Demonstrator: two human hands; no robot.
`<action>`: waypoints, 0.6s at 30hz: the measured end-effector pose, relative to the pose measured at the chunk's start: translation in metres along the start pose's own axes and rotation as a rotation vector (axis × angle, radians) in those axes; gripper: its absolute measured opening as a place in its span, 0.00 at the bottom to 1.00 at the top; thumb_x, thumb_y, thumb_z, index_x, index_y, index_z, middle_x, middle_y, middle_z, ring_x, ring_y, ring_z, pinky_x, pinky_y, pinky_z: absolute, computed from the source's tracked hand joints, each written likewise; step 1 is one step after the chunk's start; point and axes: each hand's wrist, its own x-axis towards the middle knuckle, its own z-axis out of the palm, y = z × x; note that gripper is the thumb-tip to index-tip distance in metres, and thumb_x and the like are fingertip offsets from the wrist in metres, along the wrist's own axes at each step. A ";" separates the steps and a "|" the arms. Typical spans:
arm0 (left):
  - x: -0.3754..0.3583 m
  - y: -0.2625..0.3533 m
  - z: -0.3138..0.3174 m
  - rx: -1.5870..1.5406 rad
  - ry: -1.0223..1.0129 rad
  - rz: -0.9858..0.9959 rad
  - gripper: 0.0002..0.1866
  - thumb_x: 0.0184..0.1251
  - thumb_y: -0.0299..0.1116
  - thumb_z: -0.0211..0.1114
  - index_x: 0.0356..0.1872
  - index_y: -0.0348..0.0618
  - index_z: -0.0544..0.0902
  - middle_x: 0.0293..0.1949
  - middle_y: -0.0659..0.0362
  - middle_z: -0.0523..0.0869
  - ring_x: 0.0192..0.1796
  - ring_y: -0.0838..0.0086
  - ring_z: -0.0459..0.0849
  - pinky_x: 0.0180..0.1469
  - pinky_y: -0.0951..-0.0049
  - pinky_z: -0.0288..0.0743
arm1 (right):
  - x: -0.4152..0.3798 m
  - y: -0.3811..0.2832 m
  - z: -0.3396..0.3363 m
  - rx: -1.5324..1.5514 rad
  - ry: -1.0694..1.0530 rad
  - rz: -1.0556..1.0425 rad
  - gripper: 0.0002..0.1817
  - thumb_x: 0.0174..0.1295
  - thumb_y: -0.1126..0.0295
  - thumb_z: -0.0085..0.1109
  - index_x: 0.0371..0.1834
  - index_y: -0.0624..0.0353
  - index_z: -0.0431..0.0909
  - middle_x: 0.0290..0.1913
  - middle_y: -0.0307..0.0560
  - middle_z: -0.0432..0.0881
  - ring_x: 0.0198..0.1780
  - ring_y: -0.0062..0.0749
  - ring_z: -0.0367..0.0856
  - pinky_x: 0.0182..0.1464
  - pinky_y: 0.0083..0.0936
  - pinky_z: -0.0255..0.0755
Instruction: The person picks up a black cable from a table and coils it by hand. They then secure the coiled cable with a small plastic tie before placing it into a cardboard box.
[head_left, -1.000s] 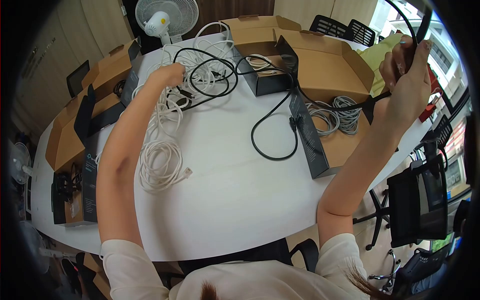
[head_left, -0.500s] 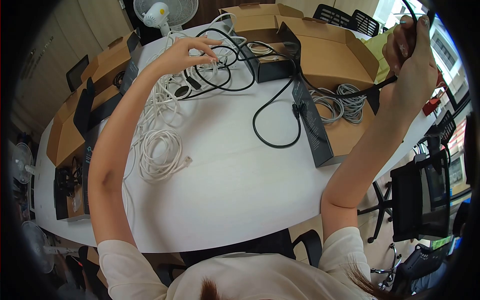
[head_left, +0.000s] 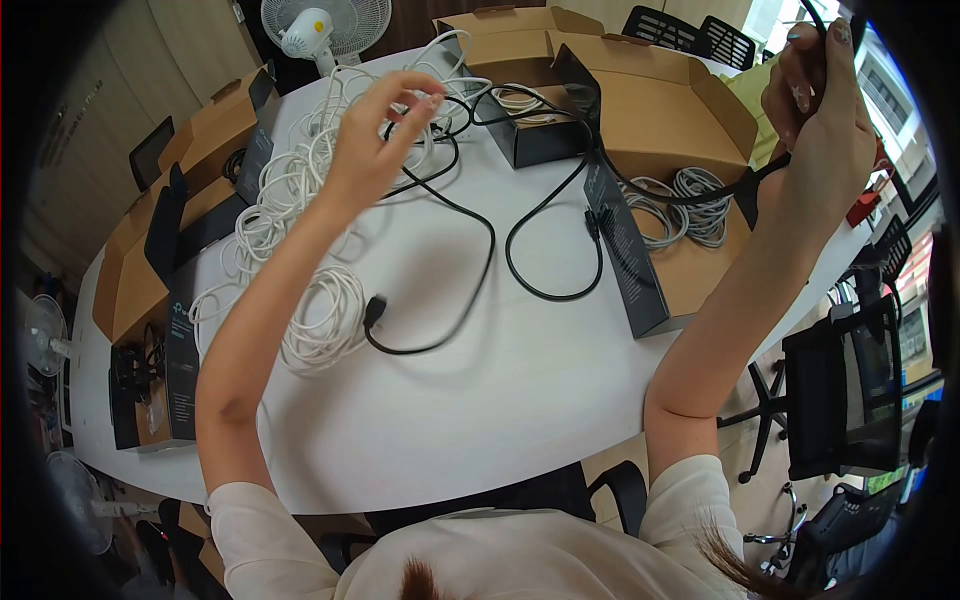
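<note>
My right hand (head_left: 820, 105), raised at the upper right, is closed around a black cable (head_left: 690, 198). The cable runs from it over the open box to the middle of the table. My left hand (head_left: 385, 130) hovers over the cable pile, fingers loosely curled and thumb apart, with no cable visibly gripped. Below that hand, another stretch of black cable curves over the tabletop to a black plug (head_left: 375, 310). Tangled white cables (head_left: 290, 185) lie under and beside my left forearm. A coiled white cable (head_left: 325, 315) rests near the plug.
An open cardboard box (head_left: 690, 270) at right holds grey coiled cables (head_left: 700, 205). A smaller dark box (head_left: 540, 143) behind holds a white coil. More open boxes (head_left: 145, 270) line the left edge. A fan (head_left: 320, 35) stands behind; an office chair (head_left: 840, 390) is at right.
My left hand has drawn slightly back and its fingers have curled. A black cable end with its plug now lies across the table's middle. My right hand stays raised with the cable.
</note>
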 end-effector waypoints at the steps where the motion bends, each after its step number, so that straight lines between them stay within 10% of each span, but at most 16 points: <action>1: -0.007 0.021 0.006 -0.053 -0.125 0.011 0.15 0.55 0.34 0.65 0.43 0.43 0.77 0.42 0.61 0.80 0.45 0.76 0.77 0.46 0.74 0.67 | 0.000 0.001 0.000 -0.007 -0.003 -0.005 0.16 0.66 0.63 0.50 0.30 0.66 0.77 0.15 0.34 0.63 0.14 0.12 0.52 0.17 0.15 0.41; 6: -0.088 0.092 0.037 0.318 -0.802 0.228 0.32 0.53 0.42 0.65 0.61 0.50 0.67 0.67 0.55 0.59 0.68 0.60 0.58 0.65 0.51 0.54 | -0.019 -0.020 0.033 -0.218 0.164 -0.043 0.19 0.67 0.57 0.47 0.23 0.57 0.74 0.11 0.29 0.59 0.10 0.10 0.51 0.13 0.11 0.42; 18: -0.129 0.036 0.040 0.607 -0.730 0.093 0.32 0.58 0.42 0.60 0.63 0.45 0.63 0.68 0.56 0.57 0.71 0.63 0.50 0.67 0.45 0.44 | -0.017 -0.013 0.025 -0.179 0.115 -0.068 0.18 0.67 0.57 0.47 0.23 0.56 0.74 0.11 0.28 0.60 0.12 0.08 0.51 0.15 0.11 0.41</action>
